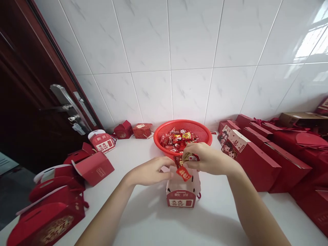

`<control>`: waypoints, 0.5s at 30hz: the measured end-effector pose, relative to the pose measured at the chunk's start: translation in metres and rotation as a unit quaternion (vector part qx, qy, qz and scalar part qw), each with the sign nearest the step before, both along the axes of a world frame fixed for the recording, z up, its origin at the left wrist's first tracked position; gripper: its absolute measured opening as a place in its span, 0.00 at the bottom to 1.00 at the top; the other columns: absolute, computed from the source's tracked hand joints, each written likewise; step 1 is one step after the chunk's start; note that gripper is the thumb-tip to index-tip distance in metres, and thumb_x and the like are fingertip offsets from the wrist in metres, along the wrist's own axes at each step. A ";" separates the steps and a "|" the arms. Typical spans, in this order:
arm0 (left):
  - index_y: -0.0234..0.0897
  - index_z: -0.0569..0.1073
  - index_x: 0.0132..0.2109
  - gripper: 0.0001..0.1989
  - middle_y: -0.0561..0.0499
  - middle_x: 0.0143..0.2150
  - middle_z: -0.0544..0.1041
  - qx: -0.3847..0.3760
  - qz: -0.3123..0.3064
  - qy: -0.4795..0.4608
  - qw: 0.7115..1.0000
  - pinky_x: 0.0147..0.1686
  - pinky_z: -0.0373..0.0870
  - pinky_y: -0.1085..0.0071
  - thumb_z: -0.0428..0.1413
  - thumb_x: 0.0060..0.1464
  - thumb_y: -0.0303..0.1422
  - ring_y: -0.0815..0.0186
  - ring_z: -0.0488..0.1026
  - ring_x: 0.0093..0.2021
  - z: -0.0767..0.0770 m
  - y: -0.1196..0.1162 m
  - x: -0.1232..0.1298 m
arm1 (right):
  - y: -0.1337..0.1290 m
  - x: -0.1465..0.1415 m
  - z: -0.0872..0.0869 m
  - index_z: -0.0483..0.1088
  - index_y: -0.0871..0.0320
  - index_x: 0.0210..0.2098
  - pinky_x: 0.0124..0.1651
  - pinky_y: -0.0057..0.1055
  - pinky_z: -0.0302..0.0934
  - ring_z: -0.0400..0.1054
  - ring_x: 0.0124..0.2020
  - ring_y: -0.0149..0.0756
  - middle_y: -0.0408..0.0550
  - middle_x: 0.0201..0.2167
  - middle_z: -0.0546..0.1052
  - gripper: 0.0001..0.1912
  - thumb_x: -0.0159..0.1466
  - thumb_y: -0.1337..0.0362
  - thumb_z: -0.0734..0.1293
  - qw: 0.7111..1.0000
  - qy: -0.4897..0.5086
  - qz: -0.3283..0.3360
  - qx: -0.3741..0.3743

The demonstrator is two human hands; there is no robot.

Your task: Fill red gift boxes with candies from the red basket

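A small red candy box (180, 198) with a pale inside stands with its top unfolded on the white table in front of me. My left hand (153, 171) is at the box's left side, its fingers and thumb around a pale flap there. Over the opening, my right hand (205, 159) is closed on several wrapped candies; a red candy (183, 173) hangs lowest, and a round gold-and-red one shows between the fingers. Just behind the hands, a red plastic basket (183, 123) holds many more wrapped candies.
Red gift boxes (61, 218) line the left, with two small boxes (142, 131) by the tiled wall. Larger red gift bags (253, 160) stand in rows on the right. A dark door (25, 85) with a metal handle is at the left.
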State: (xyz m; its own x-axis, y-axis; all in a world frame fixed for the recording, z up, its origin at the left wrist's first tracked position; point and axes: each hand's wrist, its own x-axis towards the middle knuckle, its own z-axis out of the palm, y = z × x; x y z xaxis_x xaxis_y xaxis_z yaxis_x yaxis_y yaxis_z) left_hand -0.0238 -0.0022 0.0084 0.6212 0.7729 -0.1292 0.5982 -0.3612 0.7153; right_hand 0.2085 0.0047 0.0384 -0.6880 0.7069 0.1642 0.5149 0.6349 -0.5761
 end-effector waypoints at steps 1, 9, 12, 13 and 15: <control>0.40 0.77 0.49 0.14 0.49 0.48 0.78 0.000 -0.003 -0.003 1.000 0.45 0.71 0.69 0.53 0.57 0.32 0.60 0.74 0.47 0.000 0.000 0.000 | -0.001 0.000 0.000 0.73 0.60 0.31 0.28 0.26 0.55 0.65 0.27 0.29 0.44 0.29 0.75 0.04 0.63 0.71 0.67 1.000 0.000 0.004 -0.011; 0.40 0.74 0.60 0.29 0.50 0.51 0.79 -0.007 -0.007 -0.007 1.000 0.44 0.70 0.70 0.51 0.49 0.27 0.62 0.73 0.44 -0.007 0.008 -0.002 | -0.003 0.001 0.000 0.71 0.59 0.31 0.30 0.26 0.58 0.66 0.28 0.29 0.45 0.31 0.75 0.05 0.64 0.70 0.65 0.997 -0.014 0.064 -0.042; 0.40 0.71 0.63 0.33 0.49 0.55 0.78 -0.028 0.001 -0.006 1.000 0.47 0.69 0.70 0.52 0.48 0.27 0.61 0.72 0.49 -0.012 0.012 -0.005 | -0.002 -0.002 -0.005 0.67 0.59 0.28 0.29 0.27 0.56 0.65 0.28 0.30 0.44 0.29 0.73 0.08 0.64 0.73 0.63 0.993 -0.076 0.075 -0.045; 0.40 0.70 0.64 0.33 0.49 0.55 0.78 -0.033 0.001 -0.005 0.999 0.47 0.69 0.70 0.52 0.49 0.27 0.60 0.72 0.50 -0.013 0.012 -0.006 | -0.002 -0.003 -0.006 0.66 0.58 0.28 0.29 0.27 0.55 0.64 0.28 0.30 0.44 0.29 0.73 0.08 0.64 0.73 0.63 0.992 -0.091 0.076 -0.039; 0.39 0.68 0.65 0.34 0.49 0.56 0.77 -0.035 0.003 -0.004 0.999 0.47 0.69 0.70 0.53 0.49 0.27 0.61 0.72 0.50 -0.014 0.013 -0.007 | -0.003 -0.004 -0.007 0.65 0.58 0.28 0.30 0.28 0.55 0.63 0.29 0.31 0.45 0.30 0.73 0.09 0.65 0.72 0.62 0.993 -0.093 0.068 -0.014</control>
State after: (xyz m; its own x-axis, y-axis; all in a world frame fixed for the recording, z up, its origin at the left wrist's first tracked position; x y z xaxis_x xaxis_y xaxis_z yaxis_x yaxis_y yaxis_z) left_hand -0.0311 0.0108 -0.0056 0.6172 0.7664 -0.1780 0.5946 -0.3063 0.7434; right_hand 0.2050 0.0021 0.0311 -0.7935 0.6086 0.0064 0.5253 0.6902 -0.4978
